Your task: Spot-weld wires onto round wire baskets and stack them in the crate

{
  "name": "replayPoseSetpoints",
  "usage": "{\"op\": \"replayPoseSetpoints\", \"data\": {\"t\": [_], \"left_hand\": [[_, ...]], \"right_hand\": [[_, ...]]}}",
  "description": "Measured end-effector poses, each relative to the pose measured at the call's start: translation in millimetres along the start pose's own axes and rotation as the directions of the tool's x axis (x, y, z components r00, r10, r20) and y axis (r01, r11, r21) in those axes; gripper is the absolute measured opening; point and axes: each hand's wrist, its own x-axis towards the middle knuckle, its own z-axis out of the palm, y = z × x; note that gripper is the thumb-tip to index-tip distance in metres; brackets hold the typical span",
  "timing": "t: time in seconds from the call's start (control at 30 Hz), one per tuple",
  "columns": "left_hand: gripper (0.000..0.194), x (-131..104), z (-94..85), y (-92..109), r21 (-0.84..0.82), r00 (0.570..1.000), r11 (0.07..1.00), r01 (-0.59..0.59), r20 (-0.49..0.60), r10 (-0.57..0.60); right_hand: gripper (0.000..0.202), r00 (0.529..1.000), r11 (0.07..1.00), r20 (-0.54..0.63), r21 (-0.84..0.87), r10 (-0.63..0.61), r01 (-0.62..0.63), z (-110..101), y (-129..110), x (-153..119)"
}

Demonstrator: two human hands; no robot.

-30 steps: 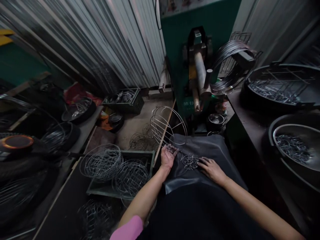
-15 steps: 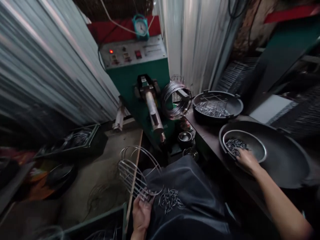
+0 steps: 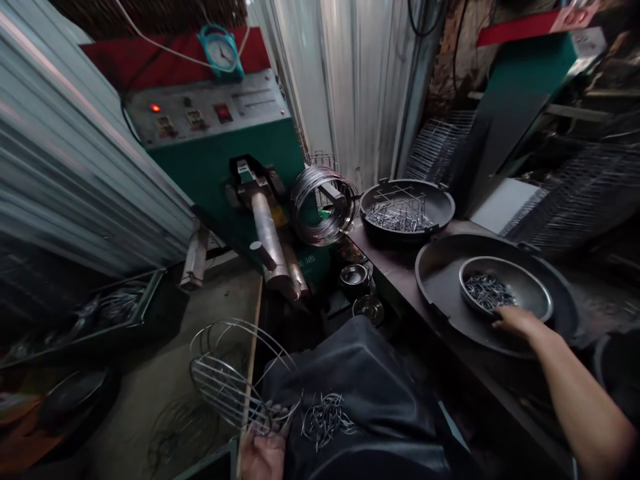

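My left hand (image 3: 263, 450) is closed around the end of a wire rack (image 3: 225, 373) made of curved loops and straight parallel bars. Just right of it, a small heap of short bent wire pieces (image 3: 327, 420) lies on the dark apron (image 3: 380, 380) over my lap. Out to the right, my right hand (image 3: 517, 321) grips the near rim of a metal bowl (image 3: 537, 283), fingers closed over the edge. Short wire pieces (image 3: 487, 291) are piled inside that bowl. It sits within a wide black pan (image 3: 435, 273).
A green machine (image 3: 200, 157) with a projecting metal arm (image 3: 265, 227) stands ahead. A wire coil (image 3: 315, 227) hangs beside it. Another black pan (image 3: 443, 203) holds wire parts on the bench (image 3: 367, 247). At left is a bin (image 3: 155, 293) of metal pieces.
The view has turned right. My right hand has moved from the wire pieces to the near rim, and the bowl has shifted right within the pan. My left hand still holds the rack.
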Motion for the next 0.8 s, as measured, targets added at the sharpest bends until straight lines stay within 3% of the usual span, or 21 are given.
{"op": "replayPoseSetpoints", "data": {"t": [0.1, 0.2, 0.27, 0.37, 0.47, 0.6, 0.8], "left_hand": [[0.020, 1, -1.0, -1, 0.009, 1.000, 1.000, 0.018, 0.007, -0.018], [0.020, 0, 1.1, -2, 0.000, 1.000, 1.000, -0.005, -0.003, 0.005], [0.022, 0, 1.6, -3, 0.007, 1.000, 1.000, -0.023, -0.005, 0.023], [0.028, 2, -0.9, -2, 0.027, 0.999, 0.999, -0.027, -0.020, 0.028], [0.031, 4, -4.7, 0, 0.035, 0.999, 0.999, -0.023, -0.037, 0.025], [0.032, 5, -6.9, 2, 0.055, 1.000, 0.998, -0.011, -0.019, 0.013], [0.028, 8, -8.1, -1, 0.027, 1.000, 1.000, -0.002, 0.025, 0.001]], "right_hand": [[0.017, 0.986, 0.969, 0.089, -0.188, -0.144, 0.159, 18, -31, 5], [0.020, 0.891, 0.841, 0.314, -0.331, -0.328, 0.427, 66, -68, 16], [0.026, 0.855, 0.811, 0.380, -0.331, -0.353, 0.482, 98, -84, 28], [0.032, 0.853, 0.810, 0.392, -0.334, -0.345, 0.481, 124, -86, 46], [0.030, 0.866, 0.810, 0.392, -0.368, -0.310, 0.456, 128, -73, 54], [0.022, 0.895, 0.801, 0.380, -0.445, -0.235, 0.400, 126, -64, 41], [0.027, 0.942, 0.782, 0.287, -0.541, -0.173, 0.308, 114, -94, 20]]}}
